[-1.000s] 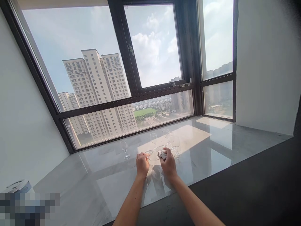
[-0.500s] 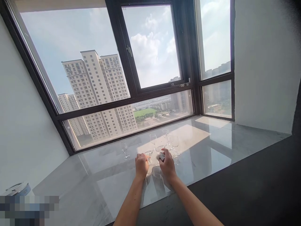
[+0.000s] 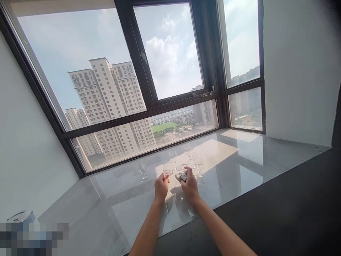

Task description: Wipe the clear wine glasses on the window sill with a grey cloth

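Note:
A clear stemmed glass (image 3: pixel 168 166) is pinched between the fingers of my left hand (image 3: pixel 161 187), its round outline showing just above the fingertips. I cannot tell whether the rim or the foot faces up. Bunched in my right hand (image 3: pixel 189 185) is a pale cloth (image 3: pixel 181 176), a small gap to the right of the glass. Both hands hover over the marble window sill (image 3: pixel 133 206). Beyond them stand several clear stemmed glasses, among them one behind (image 3: pixel 173 155) and one to the right (image 3: pixel 198 161). Another wine glass (image 3: pixel 142 171) stands alone to the left.
Dark-framed windows (image 3: pixel 149 113) close off the sill's back and right corner, with white walls (image 3: pixel 298 71) at the sides. A white-and-blue container (image 3: pixel 23 217) sits at the lower left. The sill's front edge (image 3: pixel 226 203) runs beneath my right forearm.
The glass in my left hand has turned and risen a little to the left. The cloth in my right hand has come away from it and shows more fully.

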`<action>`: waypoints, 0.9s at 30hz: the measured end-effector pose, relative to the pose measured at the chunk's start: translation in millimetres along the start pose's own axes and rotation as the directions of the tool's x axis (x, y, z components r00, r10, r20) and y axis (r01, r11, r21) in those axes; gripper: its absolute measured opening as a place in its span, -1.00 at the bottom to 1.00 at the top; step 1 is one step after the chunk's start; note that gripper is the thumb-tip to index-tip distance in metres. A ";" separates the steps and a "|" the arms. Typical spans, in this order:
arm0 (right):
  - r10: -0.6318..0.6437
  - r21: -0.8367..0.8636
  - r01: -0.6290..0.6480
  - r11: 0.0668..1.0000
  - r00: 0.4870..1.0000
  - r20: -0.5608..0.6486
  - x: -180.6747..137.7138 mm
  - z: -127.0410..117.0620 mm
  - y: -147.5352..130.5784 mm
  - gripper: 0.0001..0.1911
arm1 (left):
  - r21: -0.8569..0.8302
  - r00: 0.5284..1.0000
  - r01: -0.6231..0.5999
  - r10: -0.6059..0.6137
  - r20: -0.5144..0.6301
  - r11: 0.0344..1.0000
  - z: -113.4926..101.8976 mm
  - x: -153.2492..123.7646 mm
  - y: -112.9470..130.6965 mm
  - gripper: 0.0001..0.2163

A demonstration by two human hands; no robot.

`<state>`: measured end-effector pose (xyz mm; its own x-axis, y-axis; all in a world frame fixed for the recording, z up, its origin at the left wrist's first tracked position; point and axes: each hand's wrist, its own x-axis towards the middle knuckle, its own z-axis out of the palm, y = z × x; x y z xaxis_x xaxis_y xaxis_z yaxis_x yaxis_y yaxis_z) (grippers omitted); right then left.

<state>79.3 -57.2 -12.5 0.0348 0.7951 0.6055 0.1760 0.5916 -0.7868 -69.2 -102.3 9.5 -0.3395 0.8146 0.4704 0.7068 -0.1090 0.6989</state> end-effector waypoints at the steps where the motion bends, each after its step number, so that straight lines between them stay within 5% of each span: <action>1: -0.009 0.019 0.008 1.000 1.000 0.017 -0.4 1.1 0.4 -0.46 | -0.033 0.999 -0.011 0.013 0.041 0.999 2.5 -1.2 1.5 -0.70; 4: -0.079 0.078 0.076 0.994 0.996 0.046 -2.7 3.3 -0.6 -0.42 | -0.006 0.984 -0.042 0.043 0.172 0.999 10.9 -4.7 6.1 -0.72; 8: -0.219 0.065 0.216 0.974 0.975 0.036 -7.8 1.2 -9.2 -0.35 | 0.225 0.985 -0.115 0.081 0.153 0.968 13.2 -7.5 13.0 -0.78; 14: -0.231 -0.117 0.232 0.966 0.973 0.023 -7.9 -9.0 -21.1 -0.32 | 0.580 0.937 -0.348 0.280 0.207 0.736 -2.6 -8.0 26.4 -0.81; 21: -0.079 -0.112 0.058 0.992 0.978 -0.194 -0.6 -14.1 -13.8 -0.33 | 0.531 0.946 -0.322 0.287 0.150 0.784 -23.3 -4.6 18.0 -0.77; 27: -0.037 -0.150 0.011 0.989 0.984 -0.175 -0.7 -13.5 -7.1 -0.30 | 0.550 0.920 -0.377 0.371 0.129 0.745 -30.6 -5.1 9.7 -0.67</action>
<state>91.3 -63.8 -5.7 0.1996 0.7369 0.6459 0.3215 0.5734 -0.7535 -79.6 -124.9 30.4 0.0299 0.7821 0.6225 0.9961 -0.0750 0.0465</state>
